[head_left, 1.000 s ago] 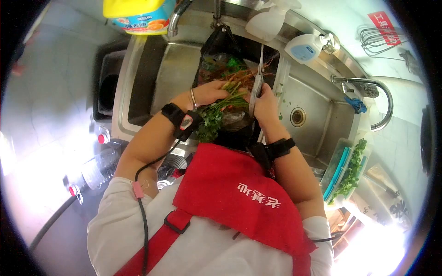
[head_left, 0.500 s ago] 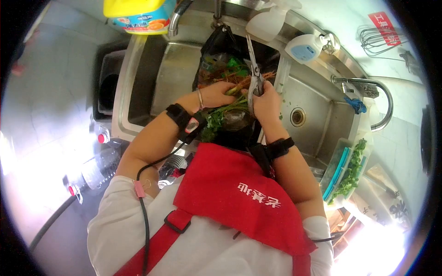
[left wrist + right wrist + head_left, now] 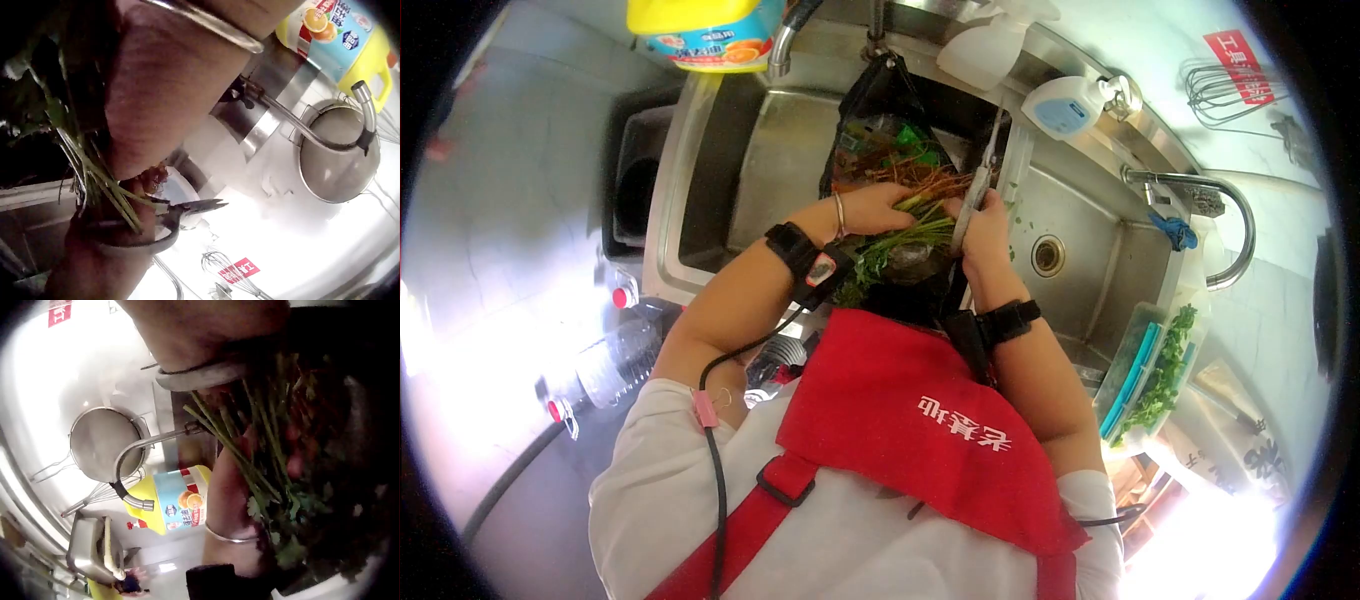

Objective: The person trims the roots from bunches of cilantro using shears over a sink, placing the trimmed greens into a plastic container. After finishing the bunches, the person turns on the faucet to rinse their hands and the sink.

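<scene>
In the head view my left hand (image 3: pixel 870 210) grips a bunch of leafy cilantro (image 3: pixel 862 268) by its stems, over a black plastic bag (image 3: pixel 880 90). Reddish-brown roots (image 3: pixel 920 178) stick out past the fingers on the far side, while the leaves hang toward my body. My right hand (image 3: pixel 988 238) holds metal scissors (image 3: pixel 970 212) right beside the stems, blades pointing away from me. Its fingertips reach the bunch. In the left wrist view the scissors' blades (image 3: pixel 203 206) are near each other, and stem ends (image 3: pixel 128 215) lie across the handle loop.
The bag sits in a steel double sink; the right basin (image 3: pixel 1090 270) has a drain and green scraps. Spray bottles (image 3: pixel 1062 105), a yellow detergent jug (image 3: pixel 705 40) and a faucet (image 3: pixel 1240 220) line the back. A container of cut greens (image 3: pixel 1165 375) stands at right.
The scissors first turned flat with the tips leaning left, then swung so the tips lean right. My left hand has shifted slightly right with the cilantro.
</scene>
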The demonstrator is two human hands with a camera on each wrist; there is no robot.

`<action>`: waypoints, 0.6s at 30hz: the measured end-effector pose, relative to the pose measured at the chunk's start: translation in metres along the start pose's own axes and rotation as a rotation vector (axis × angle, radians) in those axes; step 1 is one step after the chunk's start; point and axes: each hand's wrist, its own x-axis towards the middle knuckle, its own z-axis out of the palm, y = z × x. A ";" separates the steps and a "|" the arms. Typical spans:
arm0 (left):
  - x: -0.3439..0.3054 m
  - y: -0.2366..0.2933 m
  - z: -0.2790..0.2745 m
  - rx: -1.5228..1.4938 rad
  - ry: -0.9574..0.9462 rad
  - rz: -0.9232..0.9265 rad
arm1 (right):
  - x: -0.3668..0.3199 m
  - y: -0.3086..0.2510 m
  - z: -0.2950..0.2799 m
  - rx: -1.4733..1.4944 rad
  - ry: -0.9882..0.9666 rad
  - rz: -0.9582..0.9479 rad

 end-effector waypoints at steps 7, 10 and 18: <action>-0.002 0.002 -0.005 0.010 -0.037 -0.051 | -0.008 -0.014 0.000 0.096 0.091 -0.117; -0.004 0.007 -0.005 -0.051 -0.074 -0.075 | -0.004 -0.010 -0.001 0.093 0.119 -0.146; -0.015 0.000 -0.024 -0.046 0.011 0.025 | -0.019 -0.031 -0.034 -0.370 -0.030 -0.367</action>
